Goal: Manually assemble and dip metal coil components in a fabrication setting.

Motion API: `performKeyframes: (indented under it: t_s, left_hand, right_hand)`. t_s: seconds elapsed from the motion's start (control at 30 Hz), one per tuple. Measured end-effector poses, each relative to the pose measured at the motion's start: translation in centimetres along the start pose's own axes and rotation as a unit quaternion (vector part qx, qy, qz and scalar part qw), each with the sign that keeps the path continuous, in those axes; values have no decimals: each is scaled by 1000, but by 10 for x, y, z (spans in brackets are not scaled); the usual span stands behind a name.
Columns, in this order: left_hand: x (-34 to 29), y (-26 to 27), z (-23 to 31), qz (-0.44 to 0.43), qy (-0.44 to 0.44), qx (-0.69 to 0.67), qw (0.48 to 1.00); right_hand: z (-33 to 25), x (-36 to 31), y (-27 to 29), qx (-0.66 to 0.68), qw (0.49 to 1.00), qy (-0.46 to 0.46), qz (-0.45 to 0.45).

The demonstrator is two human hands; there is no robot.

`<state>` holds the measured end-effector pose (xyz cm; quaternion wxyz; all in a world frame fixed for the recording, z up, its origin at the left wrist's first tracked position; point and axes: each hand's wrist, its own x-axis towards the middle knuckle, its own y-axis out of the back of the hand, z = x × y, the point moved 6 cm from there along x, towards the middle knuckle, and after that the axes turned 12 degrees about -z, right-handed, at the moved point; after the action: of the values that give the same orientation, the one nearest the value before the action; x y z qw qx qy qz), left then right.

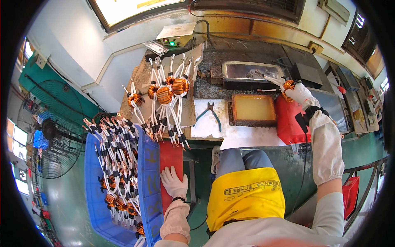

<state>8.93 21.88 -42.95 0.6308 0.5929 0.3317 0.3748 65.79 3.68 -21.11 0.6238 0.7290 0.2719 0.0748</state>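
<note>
My gloved right hand (302,94) is closed round a copper-wound ring coil (289,85). The coil's white leads point left, their tips over the framed metal pot (253,71). Below them sits a square tray of yellowish material (254,108), and a red container (288,119) stands under my right hand. My gloved left hand (174,182) lies with its fingers spread on a red board (170,158). Beside that hand is a blue crate (149,181) full of coils with white leads (119,201). More ring coils (164,94) lie on the bench at the left.
Pliers (210,115) with blue handles lie on white paper mid-bench. A control box (176,35) with a green light stands at the back. A large fan (51,127) is on the far left. A black cable (305,164) hangs from my right wrist.
</note>
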Motion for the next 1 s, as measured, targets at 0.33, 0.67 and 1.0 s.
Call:
performKeyframes:
  t_s: [0.33, 0.67, 1.0]
  left_hand:
    - [0, 0, -2, -24, 17, 2, 1000]
    - [1, 0, 1, -29, 4, 7, 1000]
    - [2, 2, 1, -16, 7, 9, 1000]
  right_hand:
    - [3, 6, -6, 0, 999, 24, -38]
    - [21, 26, -10, -17, 999, 48, -3]
    - [25, 32, -13, -9, 999, 42, -27]
